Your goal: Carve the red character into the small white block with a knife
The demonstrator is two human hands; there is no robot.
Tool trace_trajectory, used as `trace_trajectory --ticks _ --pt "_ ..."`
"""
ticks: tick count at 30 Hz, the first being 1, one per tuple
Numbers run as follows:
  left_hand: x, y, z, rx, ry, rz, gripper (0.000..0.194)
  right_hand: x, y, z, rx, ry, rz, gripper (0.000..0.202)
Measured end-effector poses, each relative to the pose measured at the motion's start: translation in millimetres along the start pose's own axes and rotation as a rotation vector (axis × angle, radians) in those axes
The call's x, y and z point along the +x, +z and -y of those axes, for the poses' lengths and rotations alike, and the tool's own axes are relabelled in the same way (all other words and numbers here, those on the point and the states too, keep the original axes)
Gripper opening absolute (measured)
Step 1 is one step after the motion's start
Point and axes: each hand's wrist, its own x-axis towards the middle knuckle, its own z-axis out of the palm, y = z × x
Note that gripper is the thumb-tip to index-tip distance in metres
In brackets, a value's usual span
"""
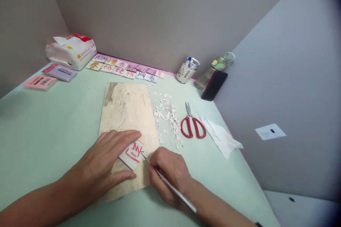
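Note:
A small white carving block (135,156) with a red character on its face lies on a wooden board (128,110). My left hand (112,156) grips the block from the left, thumb at the near edge and fingers at the far edge. In my right hand (169,170) is a silver carving knife (173,188), pinched like a pen. Its tip meets the right side of the red character, or sits just above it; I cannot tell which. Part of the block is hidden under my left hand.
White shavings (169,113) lie right of the board, beside red-handled scissors (192,124) and a crumpled tissue (222,136). Lettered blocks (125,67) line the back edge, near a tissue pack (71,51). A can (187,71), a bottle (204,76) and a phone (214,85) stand back right. Packaged blocks (39,82) lie left.

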Motion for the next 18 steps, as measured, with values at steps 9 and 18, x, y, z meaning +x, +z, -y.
trace_trajectory --ticks 9,18 --pt "-0.3 5.3 -3.4 -0.089 -0.088 -0.031 0.051 2.0 -0.8 2.8 0.065 -0.016 0.025 0.017" --pt "0.2 4.5 0.1 -0.089 -0.076 -0.009 0.054 1.5 -4.1 0.5 0.066 -0.032 0.025 0.019"
